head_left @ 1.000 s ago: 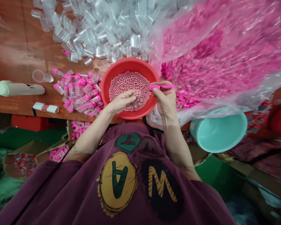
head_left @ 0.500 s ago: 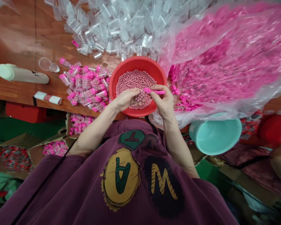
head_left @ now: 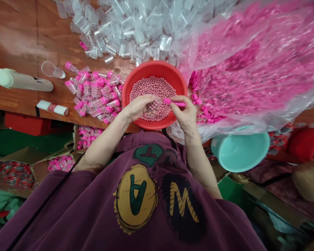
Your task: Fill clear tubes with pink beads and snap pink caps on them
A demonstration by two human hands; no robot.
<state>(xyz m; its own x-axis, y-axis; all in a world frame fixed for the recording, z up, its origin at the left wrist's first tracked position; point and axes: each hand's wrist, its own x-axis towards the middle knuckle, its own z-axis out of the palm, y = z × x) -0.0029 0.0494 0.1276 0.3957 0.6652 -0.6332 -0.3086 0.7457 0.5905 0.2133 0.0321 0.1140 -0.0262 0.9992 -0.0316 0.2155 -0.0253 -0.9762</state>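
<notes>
Over the near part of a red basin (head_left: 154,67) holding small pink beads (head_left: 151,85), both my hands work close together. My left hand (head_left: 139,107) is closed around a clear plastic jar (head_left: 154,104) filled with pink beads. Pinched in the fingers of my right hand (head_left: 185,113) is a bright pink cap (head_left: 167,101) with a long flat tab, held just right of the jar and apart from it. Left of the basin lies a heap of bead-filled jars with pink caps (head_left: 96,91).
Empty clear jars (head_left: 136,31) pile up behind the basin. A plastic bag of pink caps (head_left: 251,69) spreads to the right, above a turquoise tub (head_left: 243,150). A pale bottle (head_left: 23,80) lies far left. At the right edge shows another person's arm (head_left: 310,177).
The pink cap in my right hand has shifted slightly right, away from the jar, opening a small gap. The other person's arm has moved left into view.
</notes>
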